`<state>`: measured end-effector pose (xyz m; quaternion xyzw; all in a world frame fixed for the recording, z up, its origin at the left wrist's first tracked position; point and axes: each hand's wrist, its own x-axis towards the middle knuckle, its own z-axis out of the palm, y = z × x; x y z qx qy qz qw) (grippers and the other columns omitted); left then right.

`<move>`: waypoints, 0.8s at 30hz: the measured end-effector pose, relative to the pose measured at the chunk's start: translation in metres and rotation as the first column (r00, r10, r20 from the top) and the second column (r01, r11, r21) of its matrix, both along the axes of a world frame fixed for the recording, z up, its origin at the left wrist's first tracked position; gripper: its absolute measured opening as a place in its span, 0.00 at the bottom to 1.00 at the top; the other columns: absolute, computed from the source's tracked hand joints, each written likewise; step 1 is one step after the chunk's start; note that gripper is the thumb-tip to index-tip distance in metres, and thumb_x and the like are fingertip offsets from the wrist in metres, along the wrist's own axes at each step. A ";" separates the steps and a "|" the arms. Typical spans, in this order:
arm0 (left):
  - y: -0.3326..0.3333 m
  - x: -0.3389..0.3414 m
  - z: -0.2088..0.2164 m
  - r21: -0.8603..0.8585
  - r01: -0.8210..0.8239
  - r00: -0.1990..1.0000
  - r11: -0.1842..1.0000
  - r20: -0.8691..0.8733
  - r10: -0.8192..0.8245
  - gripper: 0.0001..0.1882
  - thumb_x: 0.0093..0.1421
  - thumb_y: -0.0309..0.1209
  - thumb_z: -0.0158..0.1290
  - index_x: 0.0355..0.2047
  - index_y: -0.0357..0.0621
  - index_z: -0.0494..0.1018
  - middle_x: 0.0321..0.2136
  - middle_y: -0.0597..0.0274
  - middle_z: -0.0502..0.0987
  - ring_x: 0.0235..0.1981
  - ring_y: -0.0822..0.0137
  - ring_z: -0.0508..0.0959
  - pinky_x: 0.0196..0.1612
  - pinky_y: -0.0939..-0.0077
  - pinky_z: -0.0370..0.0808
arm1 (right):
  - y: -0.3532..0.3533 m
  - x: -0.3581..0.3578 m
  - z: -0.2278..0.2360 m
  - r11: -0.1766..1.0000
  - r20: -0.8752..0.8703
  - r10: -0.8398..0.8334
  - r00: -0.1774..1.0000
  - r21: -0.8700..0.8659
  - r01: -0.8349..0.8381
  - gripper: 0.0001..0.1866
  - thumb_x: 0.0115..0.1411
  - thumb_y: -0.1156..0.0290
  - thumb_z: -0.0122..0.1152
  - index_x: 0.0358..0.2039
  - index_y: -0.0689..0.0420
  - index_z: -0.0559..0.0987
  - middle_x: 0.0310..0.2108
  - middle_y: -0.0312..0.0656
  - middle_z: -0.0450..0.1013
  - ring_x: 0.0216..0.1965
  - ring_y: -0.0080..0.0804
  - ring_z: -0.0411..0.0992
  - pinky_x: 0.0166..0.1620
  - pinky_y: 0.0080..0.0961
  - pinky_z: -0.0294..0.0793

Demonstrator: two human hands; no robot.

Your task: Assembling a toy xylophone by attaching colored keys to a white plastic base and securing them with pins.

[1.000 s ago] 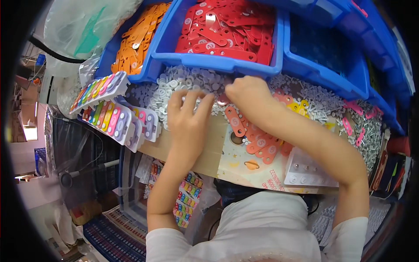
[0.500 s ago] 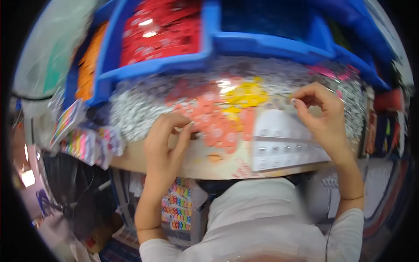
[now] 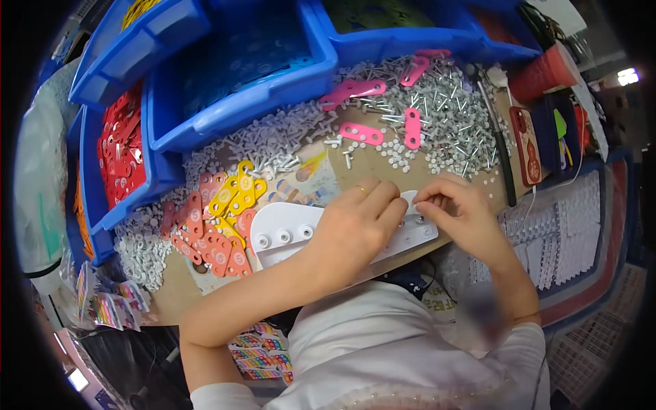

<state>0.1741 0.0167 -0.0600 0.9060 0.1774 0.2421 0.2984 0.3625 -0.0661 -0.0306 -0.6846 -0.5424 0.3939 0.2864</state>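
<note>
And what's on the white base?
On the base: three white studs at left, a darker one at right. The left hand covers the middle, the right hand part of the right end; anything beneath them is hidden.

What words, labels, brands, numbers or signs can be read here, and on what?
Listing places only; I'm not copying print.
Yellow bars: circled numbers.
Salmon bars: circled numbers, some covered.
Red bars: pale marks, too small to read.
Blue bars: faint marks, too dim to read.
Phone: markings too small to read.
White base: no print I can make out.
</note>
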 end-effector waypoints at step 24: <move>0.013 -0.013 -0.010 0.269 0.239 0.968 0.933 0.012 -0.251 0.21 0.42 0.26 0.53 0.39 0.33 0.74 0.41 0.54 0.74 0.41 0.58 0.76 0.43 0.69 0.77 | -0.021 -0.011 -0.037 0.872 0.390 -0.129 0.912 0.482 -0.083 0.13 0.45 0.84 0.67 0.34 0.61 0.81 0.33 0.42 0.72 0.34 0.37 0.72 0.36 0.28 0.72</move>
